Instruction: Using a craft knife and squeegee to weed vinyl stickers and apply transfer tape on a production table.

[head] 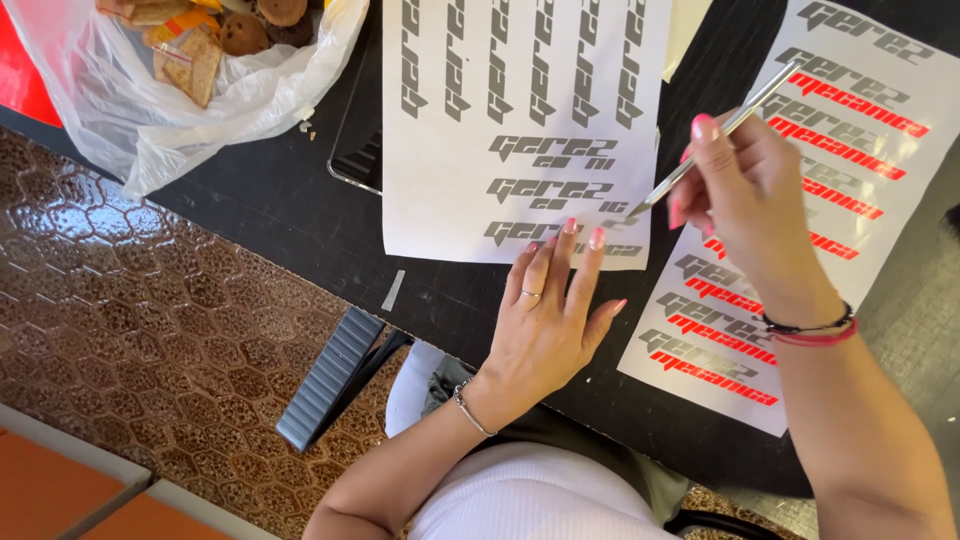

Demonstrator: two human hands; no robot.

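Note:
My left hand (545, 315) lies flat on the lower edge of a white sticker sheet (520, 110) printed with grey lettering, fingertips pressing it to the black table (290, 205). My right hand (735, 195) holds a thin silver tool (715, 135) like a pen, its tip touching the sheet's lower right corner near my left fingertips. A second white sheet (850, 130) with grey and red lettering lies under my right hand and wrist.
A clear plastic bag (170, 90) of biscuits and snacks sits at the table's far left. A dark tray edge (358, 150) shows beside the grey-lettered sheet. A small strip of tape (393, 290) lies near the table edge. A ridged grey pedal (330, 375) rests on the brown tiled floor.

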